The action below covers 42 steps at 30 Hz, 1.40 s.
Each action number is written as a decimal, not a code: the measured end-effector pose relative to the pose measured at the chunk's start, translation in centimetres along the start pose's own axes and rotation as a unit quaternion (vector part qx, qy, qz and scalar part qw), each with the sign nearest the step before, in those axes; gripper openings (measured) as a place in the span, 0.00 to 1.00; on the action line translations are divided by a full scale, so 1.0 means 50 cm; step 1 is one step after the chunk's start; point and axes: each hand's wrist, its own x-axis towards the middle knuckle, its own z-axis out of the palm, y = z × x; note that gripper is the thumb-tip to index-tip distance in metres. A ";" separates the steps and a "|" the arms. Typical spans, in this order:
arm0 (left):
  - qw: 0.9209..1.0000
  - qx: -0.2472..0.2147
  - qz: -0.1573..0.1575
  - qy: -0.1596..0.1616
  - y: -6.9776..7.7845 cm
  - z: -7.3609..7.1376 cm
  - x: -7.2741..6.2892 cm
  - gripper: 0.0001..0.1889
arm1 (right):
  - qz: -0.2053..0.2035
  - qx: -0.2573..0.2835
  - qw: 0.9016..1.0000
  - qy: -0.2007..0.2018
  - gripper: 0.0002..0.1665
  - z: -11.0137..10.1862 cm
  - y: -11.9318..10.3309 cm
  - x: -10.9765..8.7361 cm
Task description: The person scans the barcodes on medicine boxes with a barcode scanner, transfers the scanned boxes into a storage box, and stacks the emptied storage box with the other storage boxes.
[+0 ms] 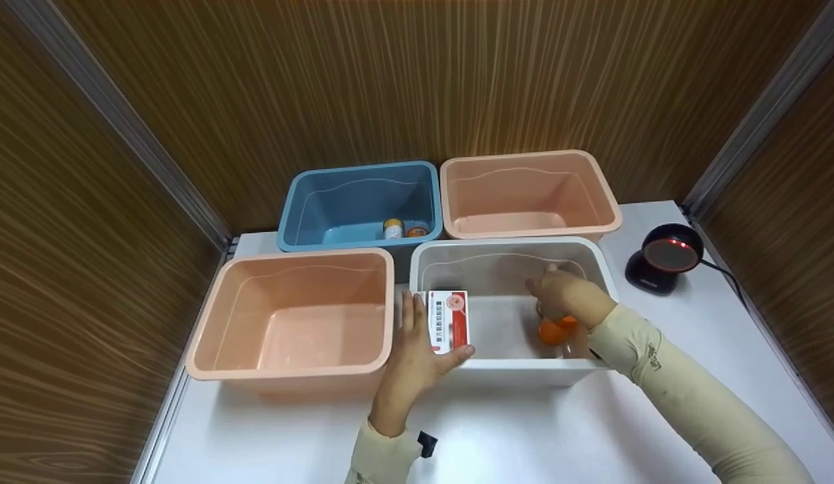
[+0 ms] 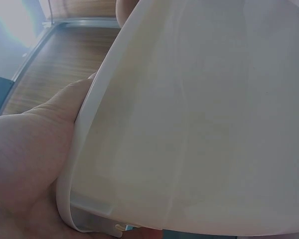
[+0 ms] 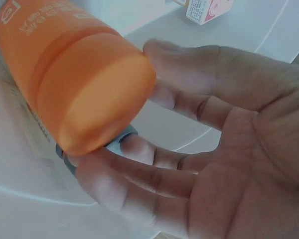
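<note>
Inside the white bin (image 1: 511, 374), near its right wall, lies the orange bottle (image 3: 89, 89), and the right hand (image 1: 568, 296), reaching down, pinches its end between thumb and fingers. As this end looks smooth, a grasp further along the body would probably be surer. The left hand (image 1: 418, 359) rests straight, spread fingers at the near left corner.
</note>
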 end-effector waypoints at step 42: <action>1.000 0.009 0.002 -0.006 -0.002 0.001 0.005 0.67 | 0.016 0.212 0.960 0.185 0.22 -0.081 0.116 -0.087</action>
